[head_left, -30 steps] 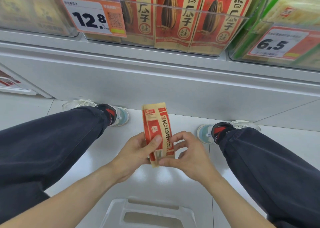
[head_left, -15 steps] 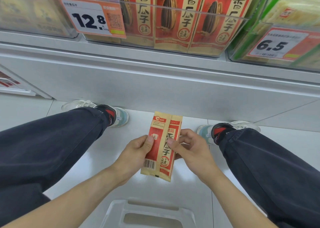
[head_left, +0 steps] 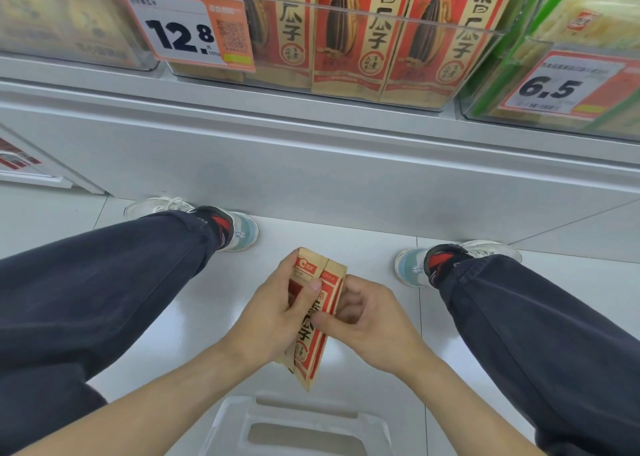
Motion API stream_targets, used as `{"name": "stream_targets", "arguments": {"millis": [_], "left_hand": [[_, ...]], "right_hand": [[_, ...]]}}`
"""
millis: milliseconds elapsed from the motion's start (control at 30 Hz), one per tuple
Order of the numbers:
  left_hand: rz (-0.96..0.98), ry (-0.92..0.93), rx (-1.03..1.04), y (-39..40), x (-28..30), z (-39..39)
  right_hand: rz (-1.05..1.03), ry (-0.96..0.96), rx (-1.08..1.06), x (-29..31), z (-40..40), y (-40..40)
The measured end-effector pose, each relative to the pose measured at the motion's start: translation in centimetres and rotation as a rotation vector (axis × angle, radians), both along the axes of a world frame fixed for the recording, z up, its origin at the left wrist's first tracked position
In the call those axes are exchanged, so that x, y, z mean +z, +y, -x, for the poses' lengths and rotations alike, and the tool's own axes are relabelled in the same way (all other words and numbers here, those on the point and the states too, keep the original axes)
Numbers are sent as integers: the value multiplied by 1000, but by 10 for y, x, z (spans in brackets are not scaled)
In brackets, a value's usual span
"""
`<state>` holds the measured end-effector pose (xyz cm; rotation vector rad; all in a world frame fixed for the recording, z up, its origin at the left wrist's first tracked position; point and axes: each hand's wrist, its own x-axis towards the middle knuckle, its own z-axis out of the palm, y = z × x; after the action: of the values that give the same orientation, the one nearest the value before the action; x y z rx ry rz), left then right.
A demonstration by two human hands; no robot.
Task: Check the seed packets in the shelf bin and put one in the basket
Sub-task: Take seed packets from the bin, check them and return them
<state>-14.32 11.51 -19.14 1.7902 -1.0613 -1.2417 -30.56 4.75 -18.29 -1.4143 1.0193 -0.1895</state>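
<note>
Both my hands hold one packet (head_left: pixel 313 313): left hand (head_left: pixel 273 317) thumb across its face, right hand (head_left: pixel 367 320) pinching its edge. The basket (head_left: pixel 294 428) lies directly below the grip. I should lower first, then let go; the bin (head_left: pixel 346 40) stands well above.

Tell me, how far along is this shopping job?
Done: one seed packet is out of the shelf bin, where more packets stand. In hand: the left hand and right hand both grip it, held low between the knees as if for checking. Left: dropping it into the basket, whose white rim shows just below the packet.
</note>
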Motion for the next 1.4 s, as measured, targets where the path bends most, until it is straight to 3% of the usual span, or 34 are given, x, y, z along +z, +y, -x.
{"name": "stream_targets", "arguments": {"millis": [400,733,1033,1267,1400], "left_hand": [[-7,-13,-44,2,0,1],[-107,89,-226,2,-4,1],[-92,35,-149,0,-6,-2],[-120,39,-122,-1,-4,-1],[-159,147,-47,-3,-3,0]], "right_hand": [[-37,-26,-47,-4,0,-1],[-83,-48,-456,4,8,-21],[28,-1,-222,-5,6,-12],[16,-45,-228,-4,6,-12],[-42,-76,-260,-2,9,-17]]}}
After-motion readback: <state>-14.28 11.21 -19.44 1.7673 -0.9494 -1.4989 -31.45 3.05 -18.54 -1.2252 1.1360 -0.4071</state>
